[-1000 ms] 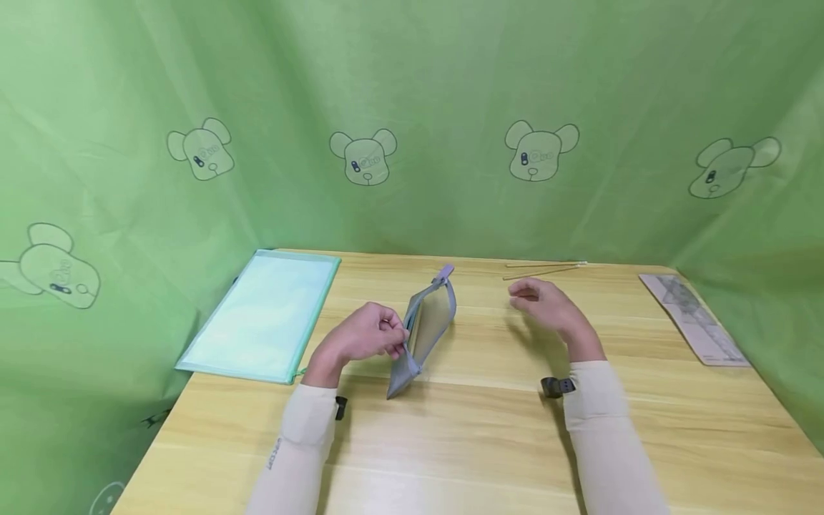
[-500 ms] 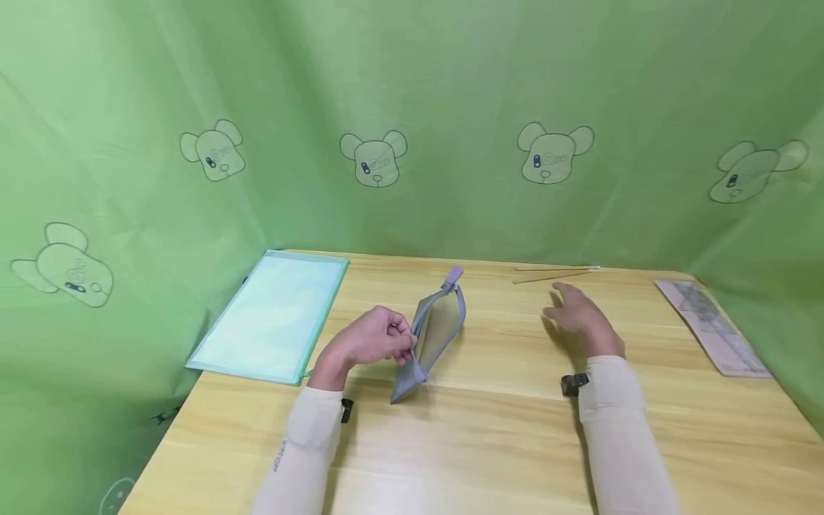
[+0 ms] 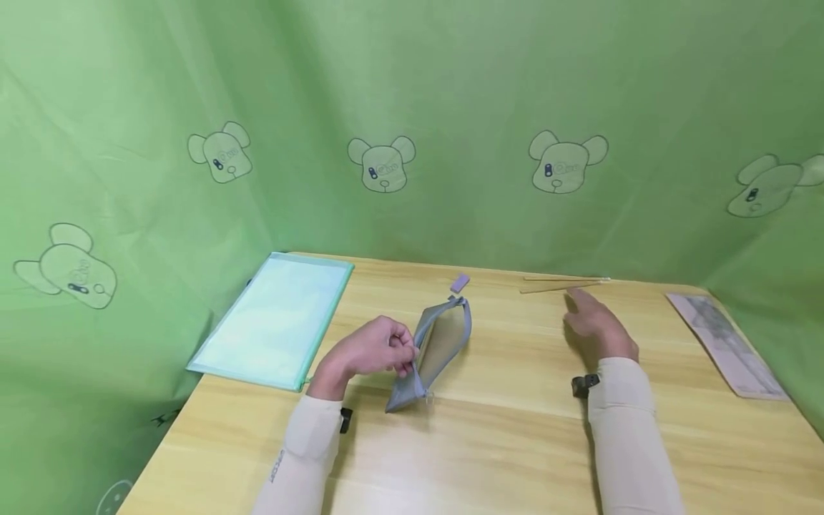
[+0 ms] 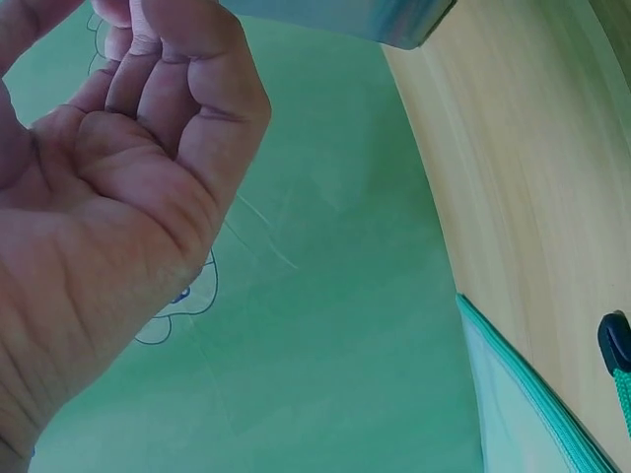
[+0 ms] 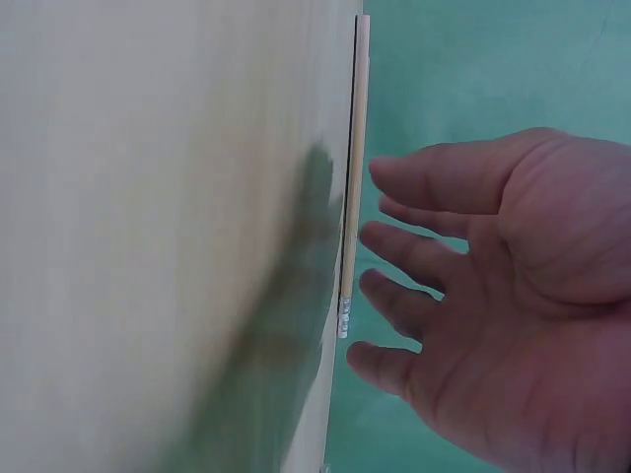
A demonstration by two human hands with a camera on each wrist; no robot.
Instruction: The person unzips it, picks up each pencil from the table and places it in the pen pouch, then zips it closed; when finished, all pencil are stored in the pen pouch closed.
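Observation:
My left hand (image 3: pixel 380 347) pinches the near-left edge of a blue-grey zip pouch (image 3: pixel 444 340), whose mouth gapes open on the table. In the left wrist view, the curled fingers of my left hand (image 4: pixel 148 128) show beside a corner of the pouch (image 4: pixel 365 22). Two wooden pencils (image 3: pixel 556 288) lie at the table's back edge. Just in front of them, my right hand (image 3: pixel 595 322) hovers with its fingers spread and holds nothing. The right wrist view shows a pencil (image 5: pixel 356 177) with a metal-banded end, a small gap from my right fingertips.
A small purple block (image 3: pixel 460 283) lies behind the pouch. To the left is a pale blue document bag (image 3: pixel 273 322) with a green zip edge. A flat pinkish strip with a grey pattern (image 3: pixel 727 347) lies at the right edge. Green curtain (image 3: pixel 450 214) encloses the table's back and sides.
My right hand has moved right and forward to the pencils, its fingers opening out. My left hand keeps its pinch on the pouch. The view has shifted slightly.

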